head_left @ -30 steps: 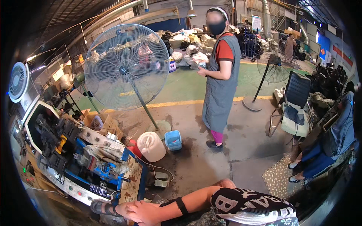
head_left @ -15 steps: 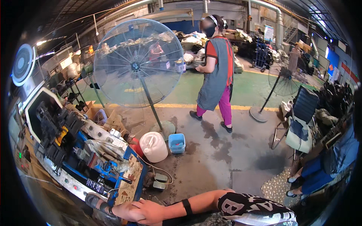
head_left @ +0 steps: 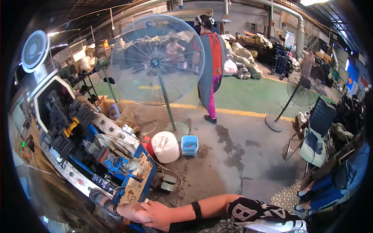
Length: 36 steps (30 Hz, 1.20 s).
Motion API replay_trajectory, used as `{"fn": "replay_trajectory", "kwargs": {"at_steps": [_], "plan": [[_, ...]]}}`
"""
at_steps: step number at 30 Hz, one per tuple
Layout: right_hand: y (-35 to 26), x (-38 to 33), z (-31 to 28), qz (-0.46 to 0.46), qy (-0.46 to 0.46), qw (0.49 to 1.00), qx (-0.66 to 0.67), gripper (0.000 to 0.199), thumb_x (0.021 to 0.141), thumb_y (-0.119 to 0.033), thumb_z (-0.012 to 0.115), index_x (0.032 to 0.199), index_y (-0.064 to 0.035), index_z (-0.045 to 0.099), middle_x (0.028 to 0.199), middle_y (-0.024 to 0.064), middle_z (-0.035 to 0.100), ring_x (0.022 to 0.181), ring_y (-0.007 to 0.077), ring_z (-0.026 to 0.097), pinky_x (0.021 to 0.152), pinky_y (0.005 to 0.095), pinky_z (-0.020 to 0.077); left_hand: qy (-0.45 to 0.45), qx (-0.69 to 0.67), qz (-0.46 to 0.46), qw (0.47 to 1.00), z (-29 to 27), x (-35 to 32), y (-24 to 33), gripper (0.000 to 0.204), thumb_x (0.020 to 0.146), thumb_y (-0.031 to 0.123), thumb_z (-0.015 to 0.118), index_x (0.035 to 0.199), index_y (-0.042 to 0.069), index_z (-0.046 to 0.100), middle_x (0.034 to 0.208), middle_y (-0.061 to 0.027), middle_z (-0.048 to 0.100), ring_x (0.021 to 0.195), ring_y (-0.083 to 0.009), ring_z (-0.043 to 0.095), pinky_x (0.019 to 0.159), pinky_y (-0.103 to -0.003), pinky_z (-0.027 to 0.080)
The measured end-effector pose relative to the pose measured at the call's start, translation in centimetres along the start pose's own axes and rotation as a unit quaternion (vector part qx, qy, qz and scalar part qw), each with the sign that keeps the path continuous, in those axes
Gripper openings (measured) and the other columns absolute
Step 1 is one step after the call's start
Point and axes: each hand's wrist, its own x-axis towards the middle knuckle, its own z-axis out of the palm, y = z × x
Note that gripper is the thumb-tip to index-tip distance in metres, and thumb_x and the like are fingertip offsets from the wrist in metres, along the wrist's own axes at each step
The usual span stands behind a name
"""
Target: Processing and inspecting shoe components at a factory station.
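Note:
My right hand is wrapped over my bare lower leg, just above the ankle. Its fingers lie curled against the skin. The right arm comes in from the lower right, with a black band on the forearm and a black-and-white patterned sleeve. A dark strapped sandal covers the foot, which rests beside the machine's worn edge. My left hand does not show.
A machine with blue parts stands at left. Ahead are a large pedestal fan, white jug, blue bucket and foot pedal. A walking person is beyond; another person and a chair are at right.
The view has turned slightly left, so the scene sits farther right. The walking person has moved left, partly behind the fan, and turned their back. My right hand stays on the leg.

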Motion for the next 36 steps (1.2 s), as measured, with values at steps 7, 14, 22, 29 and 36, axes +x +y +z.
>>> {"fn": "replay_trajectory", "kwargs": {"at_steps": [7,14,22,29,36], "plan": [[-3.8,7.5,-6.6,-0.022,-0.382,0.924,0.015,0.062,0.08,-0.036,0.071,0.125,0.0041,0.054,0.118,0.0253,0.06,0.108,0.0291,0.062,0.082,0.0364,0.0517,0.037,0.002,-0.033,0.999,-0.5,-2.3,-1.0,0.072,0.09,0.031,0.058,0.146,-0.006,0.032,0.15,-0.0334,0.03,0.14,-0.0532,0.025,0.114,-0.062,0.018],[-4.0,8.6,-3.1,-0.178,-0.198,0.936,0.229,0.022,0.089,-0.021,0.056,0.086,-0.0013,0.065,0.086,0.0086,0.061,0.084,0.0174,0.058,0.081,0.0309,0.0442,0.087,0.024,-0.105,0.99,-0.9,-7.4,-2.5,0.073,0.089,0.032,0.058,0.146,-0.006,0.033,0.15,-0.0335,0.03,0.14,-0.053,0.024,0.114,-0.062,0.017],[0.0,9.5,2.3,-0.212,-0.279,0.934,-0.069,0.049,0.088,-0.047,0.062,0.097,0.0,0.072,0.102,0.019,0.069,0.105,0.0339,0.063,0.094,0.0461,0.0469,0.136,0.08,-0.228,0.961,-1.3,-18.4,-3.3,0.073,0.088,0.032,0.058,0.146,-0.006,0.034,0.15,-0.0336,0.03,0.14,-0.0527,0.024,0.114,-0.062,0.016],[1.5,8.3,1.2,-0.176,-0.196,0.948,0.178,0.023,0.081,-0.022,0.071,0.097,-0.0068,0.07,0.111,0.0129,0.066,0.106,0.0308,0.061,0.089,0.0405,0.0498,0.193,0.216,-0.351,0.891,0.3,-35.0,2.6,0.074,0.088,0.033,0.059,0.145,-0.006,0.034,0.15,-0.0337,0.03,0.141,-0.0525,0.024,0.115,-0.063,0.015],[-1.8,10.2,0.9,-0.19,-0.273,0.943,0.023,0.033,0.082,-0.023,0.071,0.108,-0.0023,0.066,0.121,0.0184,0.061,0.102,0.0417,0.06,0.088,0.0437,0.0498,0.222,0.259,-0.587,0.734,2.9,-35.3,1.5,0.077,0.094,0.044,0.054,0.153,0.003,0.024,0.158,-0.0271,0.017,0.144,-0.0526,0.014,0.114,-0.064,0.013]]}}
